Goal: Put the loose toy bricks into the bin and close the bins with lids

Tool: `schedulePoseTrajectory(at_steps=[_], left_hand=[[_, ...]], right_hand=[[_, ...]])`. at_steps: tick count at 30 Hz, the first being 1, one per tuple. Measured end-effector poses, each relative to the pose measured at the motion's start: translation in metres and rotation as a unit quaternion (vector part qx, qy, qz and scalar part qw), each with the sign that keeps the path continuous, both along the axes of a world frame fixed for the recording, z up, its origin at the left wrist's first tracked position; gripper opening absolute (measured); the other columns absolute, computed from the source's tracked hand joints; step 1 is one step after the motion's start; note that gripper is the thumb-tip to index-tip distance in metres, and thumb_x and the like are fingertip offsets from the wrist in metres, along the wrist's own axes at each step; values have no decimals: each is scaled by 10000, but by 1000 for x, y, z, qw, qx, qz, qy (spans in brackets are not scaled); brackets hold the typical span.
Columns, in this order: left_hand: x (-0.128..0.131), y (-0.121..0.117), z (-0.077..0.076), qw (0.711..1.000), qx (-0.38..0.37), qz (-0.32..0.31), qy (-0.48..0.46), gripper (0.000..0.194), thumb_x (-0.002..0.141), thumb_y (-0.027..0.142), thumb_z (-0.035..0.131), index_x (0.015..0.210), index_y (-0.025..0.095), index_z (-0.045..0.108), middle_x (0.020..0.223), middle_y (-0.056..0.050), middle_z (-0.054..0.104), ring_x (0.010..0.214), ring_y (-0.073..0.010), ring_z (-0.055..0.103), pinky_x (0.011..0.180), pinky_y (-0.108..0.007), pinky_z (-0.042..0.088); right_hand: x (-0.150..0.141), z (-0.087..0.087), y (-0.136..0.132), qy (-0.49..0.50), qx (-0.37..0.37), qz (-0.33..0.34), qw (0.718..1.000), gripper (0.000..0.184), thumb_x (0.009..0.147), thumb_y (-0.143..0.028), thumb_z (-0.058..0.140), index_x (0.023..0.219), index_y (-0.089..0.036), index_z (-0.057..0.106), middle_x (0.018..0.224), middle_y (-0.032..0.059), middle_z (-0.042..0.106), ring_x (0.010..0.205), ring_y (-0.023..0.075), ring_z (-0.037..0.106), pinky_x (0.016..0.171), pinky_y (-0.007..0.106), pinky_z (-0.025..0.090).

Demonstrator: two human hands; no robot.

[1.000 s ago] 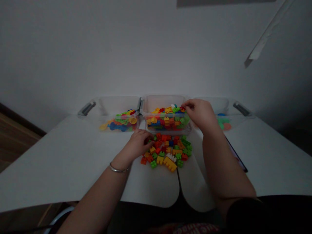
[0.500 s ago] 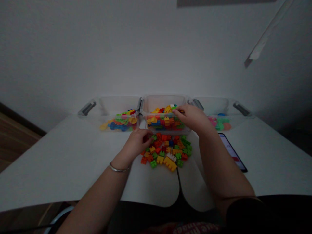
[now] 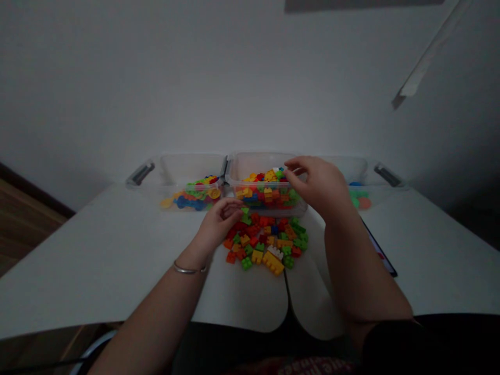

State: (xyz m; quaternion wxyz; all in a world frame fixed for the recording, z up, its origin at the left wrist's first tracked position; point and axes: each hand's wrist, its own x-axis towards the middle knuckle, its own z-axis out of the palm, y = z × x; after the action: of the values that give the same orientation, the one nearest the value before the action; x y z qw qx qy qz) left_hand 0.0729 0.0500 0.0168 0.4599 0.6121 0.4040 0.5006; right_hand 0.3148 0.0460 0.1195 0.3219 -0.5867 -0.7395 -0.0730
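In front of the middle bin [image 3: 265,212] lies a block pile [image 3: 262,239], where the left hand [image 3: 220,221] pinches 1 green block [image 3: 246,216]. The right hand [image 3: 317,182], over the bin's right side, has thumb and fingers parted. Right of the bin, a phone [image 3: 380,251] is half hidden; shirt lettering [image 3: 312,366] well before it is too blurred to read.

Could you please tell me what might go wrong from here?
The green block held by the left hand might slip onto the loose pile. The right hand, close to the middle box, could bump it. The phone, partly hidden by the right forearm, might get nudged.
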Motion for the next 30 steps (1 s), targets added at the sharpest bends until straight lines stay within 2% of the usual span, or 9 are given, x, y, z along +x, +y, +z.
schedulePoseTrajectory(at_steps=[3,5,9,12,17,21,25,30], left_hand=[[2,2,1,993,-64,-10,-95,429,673,414,841,967,190,625,882,-25,735,756,-146,683,688,-256,557],[4,3,2,986,-95,-20,-138,475,633,416,873,964,195,614,854,-12,737,713,-136,681,662,-251,562],[6,3,4,981,-110,-29,-160,484,624,407,887,955,199,602,845,-5,741,719,-137,695,686,-263,585],[8,3,5,979,-111,-33,-165,468,657,414,871,972,199,599,867,-6,744,766,-142,710,726,-271,596],[10,4,7,974,-118,-41,-191,501,634,425,898,973,199,607,866,16,728,738,-107,694,686,-217,584],[12,4,8,972,-117,-45,-198,512,616,438,911,954,192,615,876,10,718,743,-112,687,676,-220,582],[14,3,8,977,-107,-45,-179,507,644,459,889,970,188,610,888,2,707,753,-128,683,689,-253,592],[13,3,8,978,-108,-36,-174,517,629,447,893,976,199,602,910,-12,722,770,-145,693,693,-261,593]], right_hand=[[-3,-1,-5,50,64,71,994,257,914,-258,557,1096,-183,722,1076,94,755,928,214,700,885,352,494],[-9,-1,-8,56,68,129,988,239,918,-242,554,1069,-179,727,1072,90,756,955,207,693,900,339,488],[-23,-5,-12,40,10,225,974,205,924,-234,575,1054,-197,728,1074,65,758,988,193,680,892,317,476],[-33,-9,-13,10,-40,263,964,215,914,-228,606,1101,-213,711,1121,51,749,1025,191,664,902,312,462],[-45,-15,-16,-73,-58,270,958,221,924,-231,607,1124,-189,691,1188,77,725,1084,214,645,920,331,464],[-50,-19,-18,-117,-50,243,962,224,936,-235,596,1126,-155,683,1138,97,724,1072,242,650,869,348,483],[-51,-23,-18,-120,-53,226,965,224,931,-262,603,1121,-165,671,1114,94,721,1031,242,656,841,344,486],[-52,-24,-16,-78,-69,237,966,172,925,-212,586,1069,-161,665,1100,91,716,1055,222,643,901,334,479]])
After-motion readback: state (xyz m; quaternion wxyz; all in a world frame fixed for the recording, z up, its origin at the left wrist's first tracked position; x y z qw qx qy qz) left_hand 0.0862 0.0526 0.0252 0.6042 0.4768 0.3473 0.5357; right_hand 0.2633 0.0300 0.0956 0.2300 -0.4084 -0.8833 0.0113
